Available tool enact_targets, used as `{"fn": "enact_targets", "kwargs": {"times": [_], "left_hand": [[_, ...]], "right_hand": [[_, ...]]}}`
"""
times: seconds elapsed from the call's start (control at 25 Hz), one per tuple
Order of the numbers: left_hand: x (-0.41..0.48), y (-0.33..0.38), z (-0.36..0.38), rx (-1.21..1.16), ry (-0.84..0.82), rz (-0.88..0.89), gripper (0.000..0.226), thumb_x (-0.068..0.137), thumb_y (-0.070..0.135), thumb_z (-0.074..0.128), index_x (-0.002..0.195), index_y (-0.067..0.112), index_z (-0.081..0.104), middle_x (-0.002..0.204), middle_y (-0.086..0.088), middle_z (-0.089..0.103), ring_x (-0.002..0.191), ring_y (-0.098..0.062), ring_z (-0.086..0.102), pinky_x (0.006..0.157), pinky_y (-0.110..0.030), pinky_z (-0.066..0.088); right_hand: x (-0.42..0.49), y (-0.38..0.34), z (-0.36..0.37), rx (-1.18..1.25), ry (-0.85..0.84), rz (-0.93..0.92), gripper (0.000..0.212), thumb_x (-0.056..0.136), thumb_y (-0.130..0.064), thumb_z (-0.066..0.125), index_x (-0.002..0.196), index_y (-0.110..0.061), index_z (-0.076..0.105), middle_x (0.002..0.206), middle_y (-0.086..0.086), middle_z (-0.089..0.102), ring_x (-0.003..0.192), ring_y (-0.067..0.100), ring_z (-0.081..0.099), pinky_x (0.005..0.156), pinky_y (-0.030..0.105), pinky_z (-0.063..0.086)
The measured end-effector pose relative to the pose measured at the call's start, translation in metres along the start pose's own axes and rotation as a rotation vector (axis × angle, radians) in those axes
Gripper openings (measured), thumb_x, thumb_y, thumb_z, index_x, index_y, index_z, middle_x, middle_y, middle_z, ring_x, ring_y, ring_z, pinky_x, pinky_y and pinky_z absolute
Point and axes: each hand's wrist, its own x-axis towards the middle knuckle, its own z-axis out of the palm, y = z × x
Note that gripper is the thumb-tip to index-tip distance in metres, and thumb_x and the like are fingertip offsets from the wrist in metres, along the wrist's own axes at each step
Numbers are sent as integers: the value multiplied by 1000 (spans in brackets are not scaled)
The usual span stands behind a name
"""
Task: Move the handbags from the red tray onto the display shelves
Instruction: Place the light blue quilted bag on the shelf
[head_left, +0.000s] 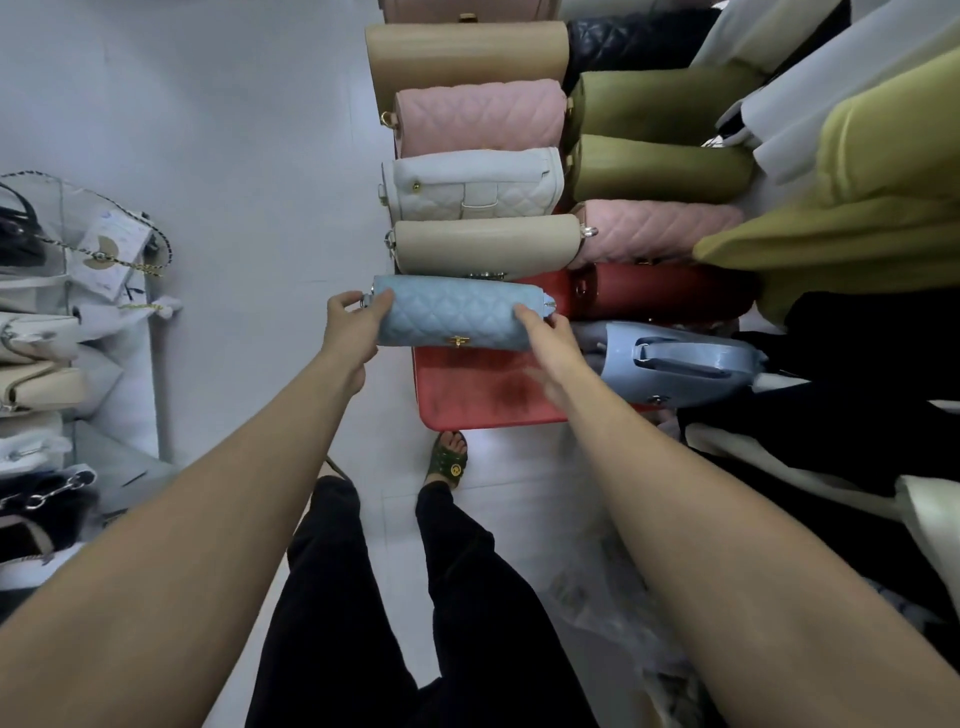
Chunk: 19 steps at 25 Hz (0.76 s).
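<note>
Hands on both ends of the light blue quilted handbag (452, 314) in the red tray (467, 389).

My left hand (349, 325) wraps round the bag's left end and my right hand (545, 338) grips its right end, so both hands are holding it. The bag is at the near end of the row in the tray, just beside a beige handbag (483, 244). I cannot tell if it is off the tray floor yet. It looks soft and puffy. I think it is light and may squash if I squeeze hard. Its smooth skin could slip a bit. The two ends seem the best places to hold, away from the little gold clasp (457, 340). The shelves (162, 395) stand off to my left.
</note>
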Motion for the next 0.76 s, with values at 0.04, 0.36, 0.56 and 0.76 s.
{"fn": "enact_targets", "kwargs": {"times": [0.04, 0.36, 0.56, 0.76], "left_hand": [[-1, -5, -1, -5, -23, -3, 42, 98, 39, 62, 131, 23, 40, 135, -2, 51, 115, -14, 51, 97, -34, 46], [-14, 6, -27, 20, 25, 124, 39, 100, 40, 57, 133, 20, 52, 121, 6, 57, 102, -7, 55, 89, -27, 44], [-40, 42, -65, -49, 102, 186, 31, 100, 44, 55, 121, 21, 52, 112, 10, 56, 89, 4, 50, 68, -17, 37], [-76, 83, -104, -201, 177, 298, 32, 100, 41, 56, 121, 20, 47, 102, 14, 54, 92, 1, 50, 69, -18, 37]], "right_hand": [[-1, 2, 2, 0, -28, 11, 63, 82, -49, 72, 134, -23, 48, 134, 1, 60, 121, 23, 61, 103, 48, 53], [-39, 25, 14, 76, -24, -27, 39, 96, -32, 67, 127, -20, 46, 118, -2, 58, 109, 14, 58, 90, 21, 50], [-75, -2, 36, 118, -108, -122, 43, 72, -55, 71, 97, -30, 48, 121, 8, 65, 111, 23, 65, 103, 46, 53], [-119, -72, 49, 67, -184, -265, 34, 95, -42, 64, 111, -21, 43, 104, -4, 57, 96, 11, 57, 92, 34, 51]]}}
